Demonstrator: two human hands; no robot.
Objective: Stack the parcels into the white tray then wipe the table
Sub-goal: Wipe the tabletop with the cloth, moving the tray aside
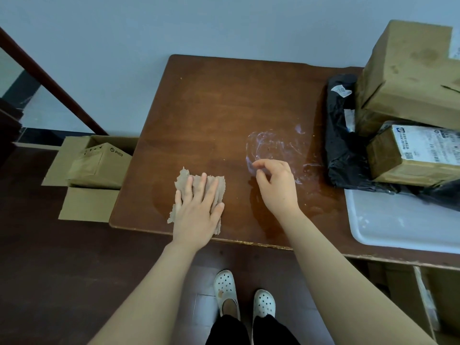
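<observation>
left hand (196, 212) — fingers spread on cloth (217, 187) | right hand (276, 185) right of cloth — fingers curled, pinch unclear | parcels (408, 70), white tray (398, 225) cut off

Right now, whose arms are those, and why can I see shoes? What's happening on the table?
The camera sits on a person's head and looks down, so you see their own arms and white shoes. The left hand lies flat on a grey-brown cloth on the brown table, ready for wiping. The right hand hangs over a whitish smear, fingers loosely curled, holding nothing. On the right, cardboard parcels and a black bag are piled up, with the bag lying over the far end of the white tray.
</observation>
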